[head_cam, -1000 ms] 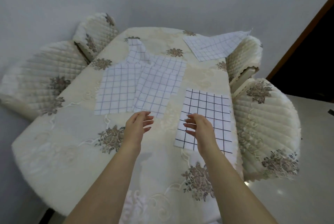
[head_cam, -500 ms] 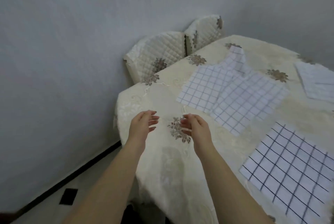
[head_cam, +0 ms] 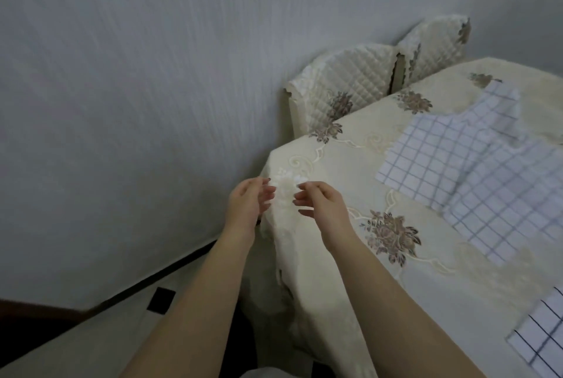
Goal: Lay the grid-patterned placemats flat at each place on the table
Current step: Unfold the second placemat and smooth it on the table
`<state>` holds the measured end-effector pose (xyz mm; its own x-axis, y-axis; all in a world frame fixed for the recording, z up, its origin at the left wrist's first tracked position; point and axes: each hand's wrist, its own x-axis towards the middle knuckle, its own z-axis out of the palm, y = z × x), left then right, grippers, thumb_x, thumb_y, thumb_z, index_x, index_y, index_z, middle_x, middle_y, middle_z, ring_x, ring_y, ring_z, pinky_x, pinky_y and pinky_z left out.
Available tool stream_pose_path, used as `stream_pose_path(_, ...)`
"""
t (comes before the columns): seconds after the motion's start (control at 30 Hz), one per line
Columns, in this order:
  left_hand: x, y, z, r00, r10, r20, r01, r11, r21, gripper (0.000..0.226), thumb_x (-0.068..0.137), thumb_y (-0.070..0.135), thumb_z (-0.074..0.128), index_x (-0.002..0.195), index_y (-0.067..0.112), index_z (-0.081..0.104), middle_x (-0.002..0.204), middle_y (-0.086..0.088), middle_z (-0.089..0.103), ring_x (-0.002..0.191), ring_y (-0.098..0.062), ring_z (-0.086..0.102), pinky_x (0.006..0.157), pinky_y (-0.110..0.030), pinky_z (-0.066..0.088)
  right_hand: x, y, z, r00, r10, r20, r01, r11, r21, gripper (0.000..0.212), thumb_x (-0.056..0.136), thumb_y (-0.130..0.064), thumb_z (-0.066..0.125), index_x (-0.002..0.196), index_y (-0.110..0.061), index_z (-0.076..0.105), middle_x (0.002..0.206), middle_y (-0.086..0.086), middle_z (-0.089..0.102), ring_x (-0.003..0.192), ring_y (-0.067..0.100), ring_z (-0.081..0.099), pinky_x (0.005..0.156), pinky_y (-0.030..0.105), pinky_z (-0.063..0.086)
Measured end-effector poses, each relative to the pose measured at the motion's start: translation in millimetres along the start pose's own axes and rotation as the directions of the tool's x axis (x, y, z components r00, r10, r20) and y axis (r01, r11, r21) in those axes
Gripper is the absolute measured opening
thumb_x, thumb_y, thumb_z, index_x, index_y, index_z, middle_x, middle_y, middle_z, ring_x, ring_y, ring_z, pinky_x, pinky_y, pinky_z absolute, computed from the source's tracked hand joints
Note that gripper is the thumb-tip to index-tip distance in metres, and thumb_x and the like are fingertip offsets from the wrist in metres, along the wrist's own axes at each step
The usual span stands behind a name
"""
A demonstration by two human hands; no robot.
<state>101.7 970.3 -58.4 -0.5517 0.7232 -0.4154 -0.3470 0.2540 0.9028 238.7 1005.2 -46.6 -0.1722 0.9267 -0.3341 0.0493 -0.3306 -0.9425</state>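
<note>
Head view:
Left hand (head_cam: 248,205): loosely curled, fingers apart, grasping nothing; it hangs just past the counter's near-left corner, over the floor.
Right hand (head_cam: 327,208): also slack and empty, palm facing the left hand, above the corner of the counter.
Counter (head_cam: 335,170): covered by a cream embroidered cloth whose edge drapes down at the corner below the hands.
Overlapped placemats (head_cam: 451,161): several pale grid-patterned ones lie in a heap on the right part of the counter, edges crossing, the far one rumpled; well apart from both hands.
Dark-lined placemat (head_cam: 542,335): flat at the counter's near right edge, cut off by the frame.
Chairs (head_cam: 350,88): two quilted backs pressed against the counter's far-left edge, near the wall.
Open room: bare cloth between hands and placemats; a strip of floor (head_cam: 91,332) between wall and counter.
</note>
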Motion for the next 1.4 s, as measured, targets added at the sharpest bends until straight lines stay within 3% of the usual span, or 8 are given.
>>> stream_pose_path(0.17,63,21,-4,0.996,-0.023,0.086,0.017,0.998,0.06,0.021,0.094,0.018,0.05,0.095,0.008,0.069,0.086,-0.009,0.072,0.081,-0.022,0.066,0.07,-0.032,0.051,43,-5,36,0.993,0.025,-0.113,-0.02,0.999,0.045,0.023,0.096,-0.016,0.049,0.099,-0.001,0.066,0.085,0.013,0.067,0.079,0.022,0.066,0.076,0.037,0.053)
stream_pose_path(0.43,156,67,37,0.942,-0.043,0.332,-0.019,0.984,0.179,0.02,0.097,0.018,0.049,0.095,0.01,0.067,0.087,-0.008,0.071,0.083,-0.021,0.066,0.08,-0.037,0.052,113,-27,49,0.925,0.047,-0.376,0.018,0.986,0.167,0.02,0.094,-0.017,0.052,0.096,-0.006,0.068,0.085,0.011,0.071,0.081,0.023,0.069,0.078,0.039,0.055)
stream_pose_path(0.57,165,78,76,0.869,-0.082,0.488,-0.03,0.976,0.217,0.016,0.095,0.016,0.052,0.091,0.013,0.067,0.085,-0.008,0.07,0.082,-0.021,0.065,0.073,-0.033,0.051,116,-35,25,0.835,0.075,-0.546,0.075,0.966,0.248,0.019,0.094,-0.016,0.052,0.096,-0.006,0.068,0.084,0.011,0.07,0.081,0.023,0.068,0.075,0.037,0.054)
stream_pose_path(0.83,127,61,157,0.676,-0.184,0.713,-0.048,0.955,0.292,0.017,0.096,0.013,0.051,0.093,0.014,0.068,0.086,-0.007,0.072,0.082,-0.02,0.065,0.074,-0.032,0.049,79,-34,-49,0.638,0.144,-0.757,0.184,0.925,0.331,0.016,0.093,-0.014,0.053,0.092,-0.008,0.067,0.08,0.009,0.069,0.077,0.021,0.066,0.071,0.033,0.053)
stream_pose_path(1.07,93,41,214,0.593,-0.219,0.775,-0.092,0.938,0.335,0.018,0.095,0.01,0.05,0.093,0.012,0.067,0.087,-0.008,0.071,0.082,-0.021,0.066,0.077,-0.034,0.049,71,-27,-102,0.575,0.163,-0.802,0.214,0.916,0.339,0.019,0.094,-0.016,0.053,0.099,-0.004,0.067,0.086,0.012,0.07,0.079,0.021,0.068,0.071,0.032,0.054)
stream_pose_path(1.4,104,29,261,0.586,-0.242,0.773,-0.127,0.915,0.383,0.018,0.096,0.009,0.049,0.099,0.01,0.067,0.09,-0.007,0.07,0.083,-0.019,0.065,0.081,-0.035,0.05,82,-14,-147,0.544,0.205,-0.814,0.198,0.911,0.362,0.018,0.093,-0.016,0.056,0.102,-0.004,0.066,0.088,0.01,0.071,0.084,0.022,0.069,0.082,0.041,0.055)
